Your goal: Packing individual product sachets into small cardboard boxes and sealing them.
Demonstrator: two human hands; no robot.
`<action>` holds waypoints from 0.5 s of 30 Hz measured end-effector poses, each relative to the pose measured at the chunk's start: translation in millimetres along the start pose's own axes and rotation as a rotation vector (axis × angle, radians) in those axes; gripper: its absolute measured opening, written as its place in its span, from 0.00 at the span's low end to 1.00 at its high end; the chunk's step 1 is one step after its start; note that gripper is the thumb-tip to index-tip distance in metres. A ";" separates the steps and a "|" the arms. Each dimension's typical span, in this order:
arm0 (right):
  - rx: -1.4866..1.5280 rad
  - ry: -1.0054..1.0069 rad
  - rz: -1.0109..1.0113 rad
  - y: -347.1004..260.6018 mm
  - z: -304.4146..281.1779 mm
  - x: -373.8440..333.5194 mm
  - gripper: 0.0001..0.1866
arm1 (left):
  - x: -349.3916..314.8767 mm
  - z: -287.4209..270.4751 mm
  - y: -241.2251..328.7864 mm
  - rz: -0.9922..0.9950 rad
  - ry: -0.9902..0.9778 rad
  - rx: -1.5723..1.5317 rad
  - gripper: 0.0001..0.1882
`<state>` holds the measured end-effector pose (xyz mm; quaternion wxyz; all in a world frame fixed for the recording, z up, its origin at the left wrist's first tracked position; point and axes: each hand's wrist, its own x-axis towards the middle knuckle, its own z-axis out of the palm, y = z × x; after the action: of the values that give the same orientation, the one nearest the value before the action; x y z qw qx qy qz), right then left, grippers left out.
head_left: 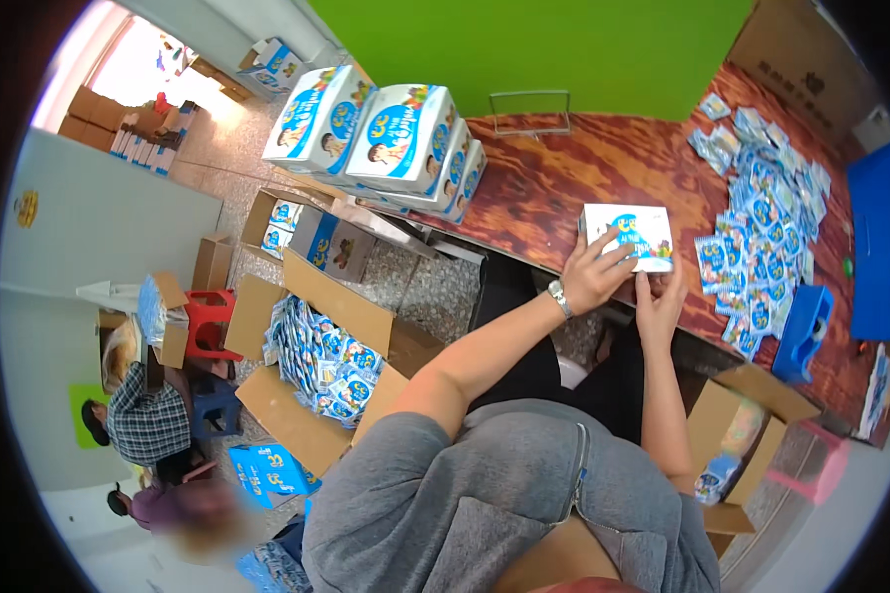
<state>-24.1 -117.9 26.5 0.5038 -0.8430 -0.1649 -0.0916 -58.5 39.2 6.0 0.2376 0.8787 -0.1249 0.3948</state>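
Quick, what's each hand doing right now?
Left hand: closed on the white-and-blue box at the table edge.
Right hand: gripping the same box from below.

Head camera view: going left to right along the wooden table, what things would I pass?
Stack of white-and-blue boxes → wire stand → small box held by both hands → heap of blue sachets → blue bin.

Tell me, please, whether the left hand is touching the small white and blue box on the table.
Touching: the head view shows the left hand with its fingers lying on the small box.
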 end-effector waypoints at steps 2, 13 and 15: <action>0.145 -0.059 0.120 -7.9 9.1 1.1 0.35 | -1.2 -14.0 -5.8 0.000 0.018 0.055 0.12; 0.437 -0.225 -0.461 -204.0 86.6 140.3 0.29 | 118.7 -194.2 -20.1 -0.035 0.333 0.810 0.10; 0.329 -0.159 -0.573 -228.1 107.1 167.4 0.26 | 124.5 -202.4 -33.2 -0.104 0.322 0.870 0.10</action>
<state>45.6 107.3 216.1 0.5723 -0.6745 -0.4463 -0.1356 -91.7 168.1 205.6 -0.1169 0.8293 0.1351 0.5295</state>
